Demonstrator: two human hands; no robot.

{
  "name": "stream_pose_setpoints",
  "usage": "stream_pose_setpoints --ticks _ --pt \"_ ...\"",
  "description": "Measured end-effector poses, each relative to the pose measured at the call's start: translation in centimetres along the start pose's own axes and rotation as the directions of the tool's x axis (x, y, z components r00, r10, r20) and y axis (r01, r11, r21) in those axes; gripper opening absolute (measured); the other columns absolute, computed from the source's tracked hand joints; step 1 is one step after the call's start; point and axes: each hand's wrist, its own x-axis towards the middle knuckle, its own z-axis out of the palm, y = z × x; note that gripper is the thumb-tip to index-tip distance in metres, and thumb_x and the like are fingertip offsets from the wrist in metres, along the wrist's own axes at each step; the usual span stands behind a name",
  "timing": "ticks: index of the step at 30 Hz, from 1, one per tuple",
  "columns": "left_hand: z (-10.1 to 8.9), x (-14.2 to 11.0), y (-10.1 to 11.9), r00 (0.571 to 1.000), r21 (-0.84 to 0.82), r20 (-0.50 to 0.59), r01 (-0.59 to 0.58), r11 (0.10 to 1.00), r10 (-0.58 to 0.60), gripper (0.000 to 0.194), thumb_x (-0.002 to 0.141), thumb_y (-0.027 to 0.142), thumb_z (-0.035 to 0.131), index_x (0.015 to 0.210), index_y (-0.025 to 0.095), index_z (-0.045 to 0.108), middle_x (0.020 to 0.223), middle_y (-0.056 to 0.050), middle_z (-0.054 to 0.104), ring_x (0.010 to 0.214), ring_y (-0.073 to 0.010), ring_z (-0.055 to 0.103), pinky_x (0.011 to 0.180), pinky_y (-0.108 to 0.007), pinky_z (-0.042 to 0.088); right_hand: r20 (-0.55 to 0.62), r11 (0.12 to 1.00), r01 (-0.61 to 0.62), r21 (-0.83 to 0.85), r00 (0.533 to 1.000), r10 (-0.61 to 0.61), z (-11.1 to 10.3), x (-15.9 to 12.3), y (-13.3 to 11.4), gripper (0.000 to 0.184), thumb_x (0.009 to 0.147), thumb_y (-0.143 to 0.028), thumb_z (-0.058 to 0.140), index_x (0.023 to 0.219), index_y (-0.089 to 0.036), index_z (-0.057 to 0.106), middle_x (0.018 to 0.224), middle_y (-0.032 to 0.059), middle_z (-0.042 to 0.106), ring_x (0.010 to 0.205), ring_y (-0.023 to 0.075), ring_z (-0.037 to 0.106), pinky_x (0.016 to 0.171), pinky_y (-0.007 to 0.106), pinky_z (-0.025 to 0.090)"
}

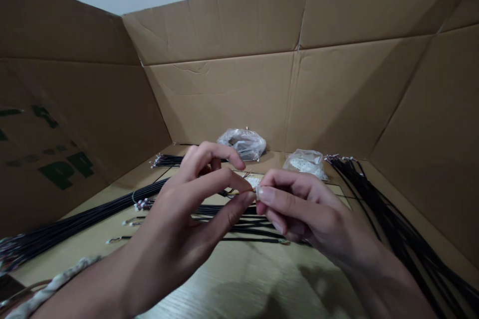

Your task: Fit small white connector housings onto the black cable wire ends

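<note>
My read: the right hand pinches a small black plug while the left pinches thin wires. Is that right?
Not quite: the plug pinched by the right hand is white, not black, as the head view shows. The left hand does pinch thin wires.

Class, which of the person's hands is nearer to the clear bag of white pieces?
The right. The right hand is just in front of the clear bag, on the camera's side; the left hand is farther off, to the bag's left.
</note>
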Motion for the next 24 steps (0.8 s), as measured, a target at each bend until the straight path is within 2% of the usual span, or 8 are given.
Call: stream_pose_setpoints --ticks 4,7,11,16,19,22,24 --pt "-0.1 0.3 -0.1 0.998 -0.106 0.041 0.054 0.993 -0.050 0.018 0.102 0.032 0.062 0.090 0.030 0.074 0.115 0.001 0.060 0.109 -0.0150 0.059 0.094 -0.022 0.048 -0.002 0.994 0.060 -0.096 0.998 -0.060 -0.1 -0.3 -0.1 0.030 0.097 -0.043 0.071 0.082 -0.018 0.064 0.061 -0.0072 0.051 0.049 0.0061 0.030 0.045 0.022 0.023" --pt "-0.4 0.7 0.1 0.978 -0.238 0.162 0.168 0.957 -0.131 0.024 0.104 0.039 0.058 0.090 0.028 0.075 0.111 0.000 0.063 0.105 -0.0147 0.063 0.086 -0.019 0.053 -0.012 0.976 0.102 -0.194 0.994 -0.107 0.0 -0.4 -0.2 0.032 0.100 -0.043 0.068 0.081 -0.018 0.063 0.064 -0.0065 0.051 0.053 0.0072 0.035 0.047 0.023 0.025" --pt "-1.2 1.5 0.2 0.910 -0.320 0.344 0.347 0.882 -0.233 0.028 0.101 0.043 0.060 0.089 0.026 0.078 0.118 -0.001 0.067 0.108 -0.0180 0.068 0.086 -0.022 0.058 -0.039 0.947 0.119 -0.300 0.990 -0.137 0.3 -0.7 -0.5 0.026 0.100 -0.037 0.069 0.081 -0.019 0.064 0.066 -0.0064 0.051 0.059 0.0084 0.041 0.053 0.024 0.031" --pt "-2.0 2.1 -0.4 0.842 -0.420 0.491 0.455 0.785 -0.225 0.030 0.101 0.044 0.062 0.082 0.028 0.078 0.099 0.003 0.072 0.097 -0.0144 0.070 0.088 -0.020 0.058 -0.005 0.859 0.179 -0.480 0.978 -0.207 0.6 -1.1 -1.0 0.024 0.104 -0.034 0.062 0.086 -0.021 0.069 0.078 -0.0038 0.062 0.066 0.0093 0.049 0.058 0.025 0.037" --pt "-2.2 2.1 -0.9 0.797 -0.426 0.556 0.517 0.742 -0.237 0.027 0.101 0.048 0.063 0.091 0.028 0.078 0.097 0.001 0.073 0.094 -0.0157 0.071 0.085 -0.022 0.061 -0.008 0.806 0.185 -0.563 0.973 -0.229 0.7 -1.3 -1.1 0.025 0.105 -0.032 0.060 0.084 -0.021 0.068 0.076 -0.0047 0.061 0.065 0.0091 0.048 0.058 0.025 0.037" --pt "-2.2 2.2 -1.4 0.811 -0.437 0.550 0.484 0.758 -0.200 0.021 0.103 0.041 0.061 0.098 0.027 0.077 0.108 -0.001 0.073 0.104 -0.0187 0.071 0.094 -0.029 0.061 -0.025 0.778 0.179 -0.602 0.970 -0.242 0.7 -1.2 -1.2 0.025 0.105 -0.031 0.060 0.082 -0.021 0.065 0.071 -0.0060 0.054 0.063 0.0088 0.047 0.057 0.024 0.036" --pt "-2.2 2.3 -1.5 0.828 -0.460 0.534 0.455 0.762 -0.172 0.019 0.102 0.035 0.063 0.093 0.026 0.077 0.110 -0.002 0.072 0.106 -0.0198 0.070 0.098 -0.032 0.060 -0.025 0.772 0.174 -0.611 0.971 -0.239 0.7 -1.2 -1.3 0.027 0.104 -0.030 0.060 0.079 -0.021 0.062 0.069 -0.0065 0.051 0.061 0.0085 0.045 0.056 0.024 0.036"
